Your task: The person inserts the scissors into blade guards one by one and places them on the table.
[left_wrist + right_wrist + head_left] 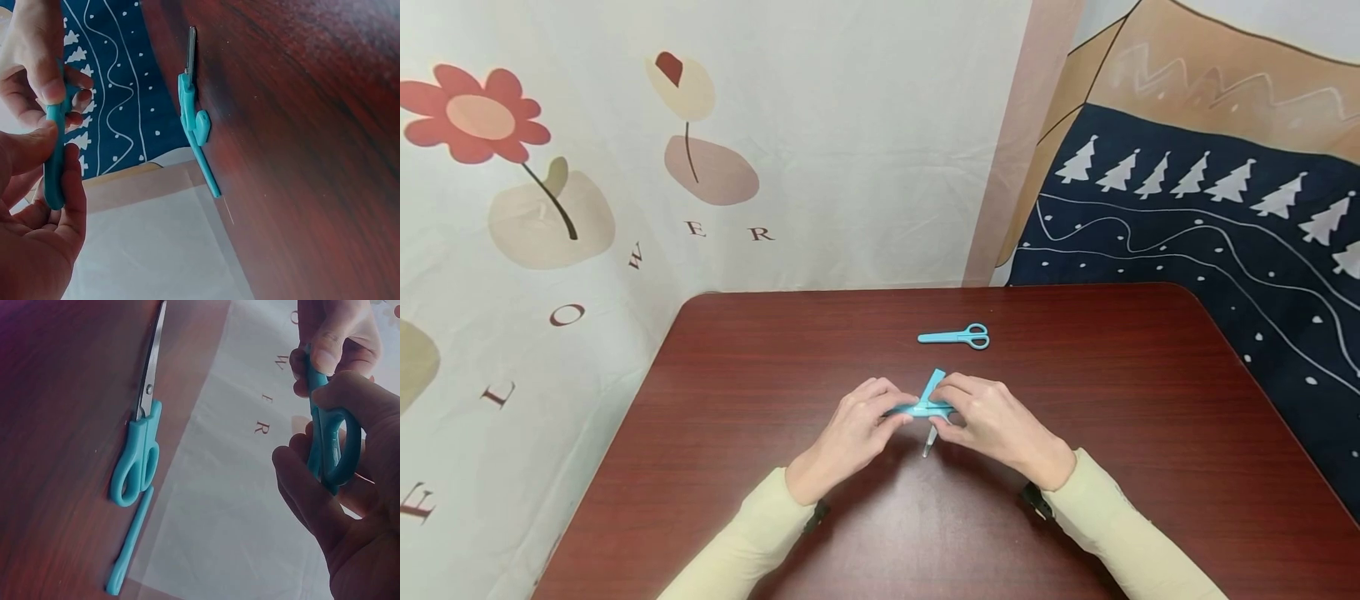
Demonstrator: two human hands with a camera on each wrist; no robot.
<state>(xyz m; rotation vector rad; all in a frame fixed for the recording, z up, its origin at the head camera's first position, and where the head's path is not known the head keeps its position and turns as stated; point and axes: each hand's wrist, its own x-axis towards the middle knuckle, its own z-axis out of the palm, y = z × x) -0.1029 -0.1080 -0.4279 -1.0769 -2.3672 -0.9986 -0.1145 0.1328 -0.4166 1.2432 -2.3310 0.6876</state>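
Both hands hold one pair of blue scissors (pixel 347 447) above the table. My left hand (pixel 859 417) pinches the blue blade cover (pixel 54 181) on its blade end. At the handle end, my right hand (pixel 992 417) grips near the finger loops, which show in the right wrist view. Under the hands lies a second pair of scissors (pixel 134 459) with bare metal blades pointing towards me; its handles are mostly hidden in the head view. A slim blue strip (pixel 933 385), which looks like a loose blade cover, lies just beyond those handles.
A third pair of blue scissors (pixel 951 337) lies farther back, its blade end covered in blue, loops to the right. The dark red table (pixel 760 358) ends at a printed cloth (pixel 865 150) behind and a navy cloth with white trees (pixel 1150 225) on the right.
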